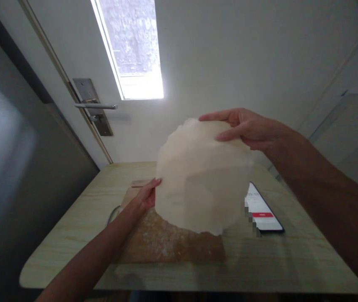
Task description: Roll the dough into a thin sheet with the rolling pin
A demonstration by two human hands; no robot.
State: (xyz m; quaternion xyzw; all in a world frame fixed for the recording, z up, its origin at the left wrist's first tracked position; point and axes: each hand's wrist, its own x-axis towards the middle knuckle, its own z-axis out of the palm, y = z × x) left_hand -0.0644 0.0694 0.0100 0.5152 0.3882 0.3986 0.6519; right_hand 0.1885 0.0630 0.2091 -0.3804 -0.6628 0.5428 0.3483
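A thin, pale, roughly round sheet of dough (194, 180) is held up above the board, its edge uneven. My right hand (245, 128) pinches its upper right edge, thumb on the near face and fingers along the top rim. At the left edge, my left hand (149, 193) grips the sheet, with most of its fingers hidden behind. Below lies a wooden board (166, 247) dusted with white flour. The dough covers the board's back right part.
The light wood table (72, 235) has rounded corners. A phone (262, 209) with a lit screen lies at the right, partly behind the dough. Part of a metal rim (112, 214) shows left of the board. Behind the table stands a white door with a lever handle (95, 106).
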